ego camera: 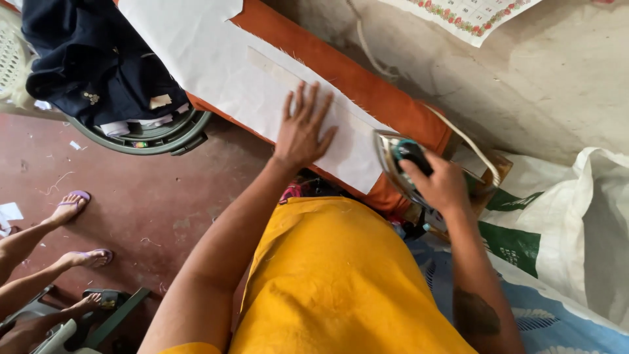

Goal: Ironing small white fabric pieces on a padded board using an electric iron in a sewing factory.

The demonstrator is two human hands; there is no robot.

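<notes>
L hand (pixel 303 131) flat, fingers spread on white cloth (pixel 242 78) | R hand (pixel 440 183) grip clenched round iron (pixel 401 164) handle

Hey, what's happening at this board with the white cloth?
A person in a yellow top is ironing. The left hand lies flat, fingers spread, on a strip of white cloth laid along an orange-covered board. The right hand grips the handle of an iron at the cloth's end. A basket with dark clothes stands beside the board.
</notes>
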